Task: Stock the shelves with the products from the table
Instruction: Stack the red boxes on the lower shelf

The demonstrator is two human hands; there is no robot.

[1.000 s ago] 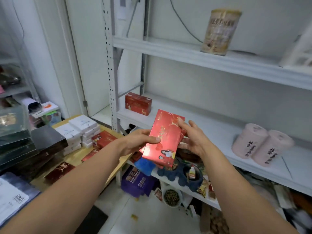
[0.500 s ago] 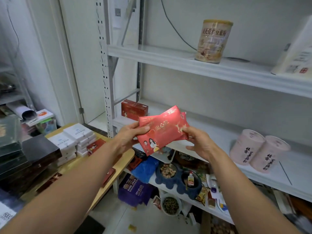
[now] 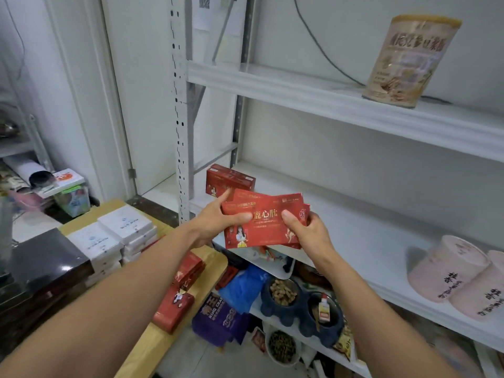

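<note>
Hands are meeting at centre frame: left hand (image 3: 218,222) and right hand (image 3: 308,233) are each clamping one end of the flat red cardboard cartons (image 3: 267,227), thumbs pressing on the front face. At least two cartons are showing in the fanned bundle; the exact count cannot be told. The bundle is hanging before the white metal middle shelf (image 3: 354,227), just below one red shelf carton (image 3: 229,181). Two red boxes (image 3: 174,309) are lying on the yellow wooden table (image 3: 161,339), lower centre. Two pink cylindrical tubs (image 3: 447,268) are resting at right; one beige tin (image 3: 406,61) is standing upper right.
</note>
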